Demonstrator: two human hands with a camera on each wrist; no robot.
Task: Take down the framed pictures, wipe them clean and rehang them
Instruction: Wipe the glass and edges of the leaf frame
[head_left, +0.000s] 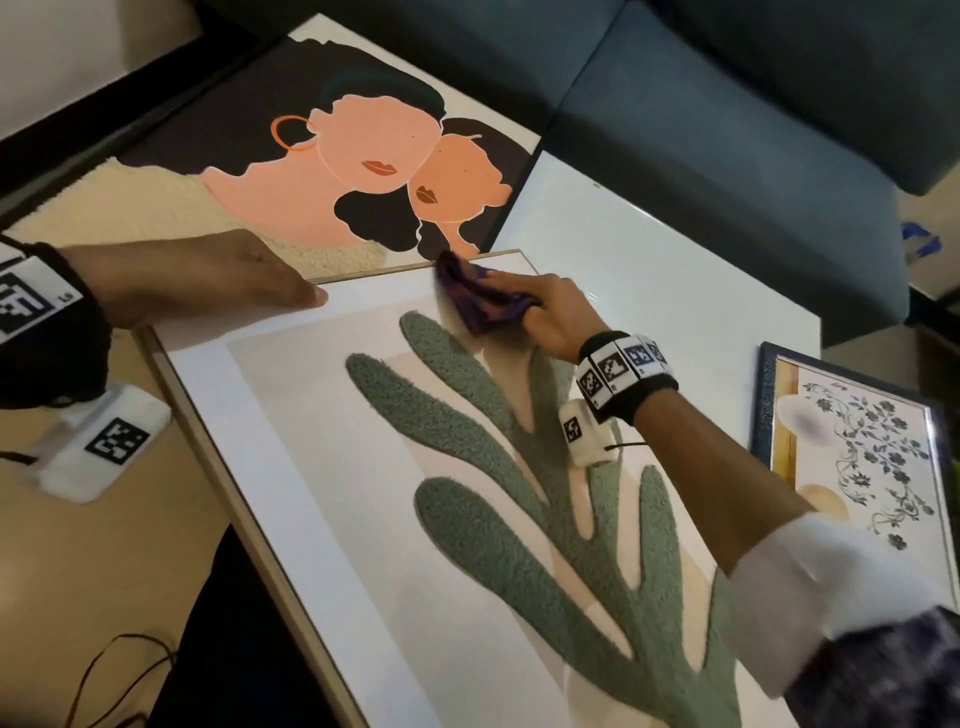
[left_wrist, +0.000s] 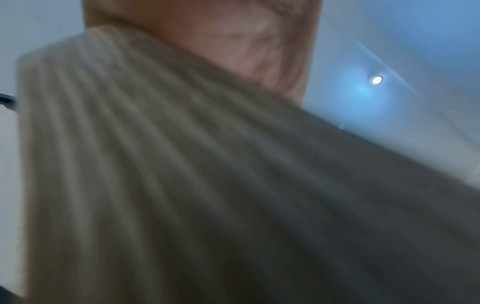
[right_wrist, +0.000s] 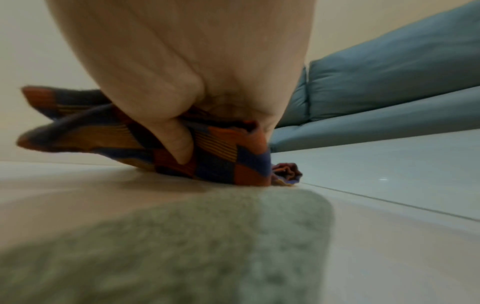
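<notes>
Framed picture of a green plant (head_left: 467, 467) lies flat on a white desk (head_left: 649, 249), overhanging its near edge. Right hand (head_left: 550, 317) grips a bunched purple cloth (head_left: 480, 296), pressing it on the glass near the frame's far edge. Left hand (head_left: 208, 275) rests flat, fingers straight, on that edge's left corner. Beyond this frame lies a portrait of two faces (head_left: 363, 171); right of it, a floral picture (head_left: 857, 457).
</notes>
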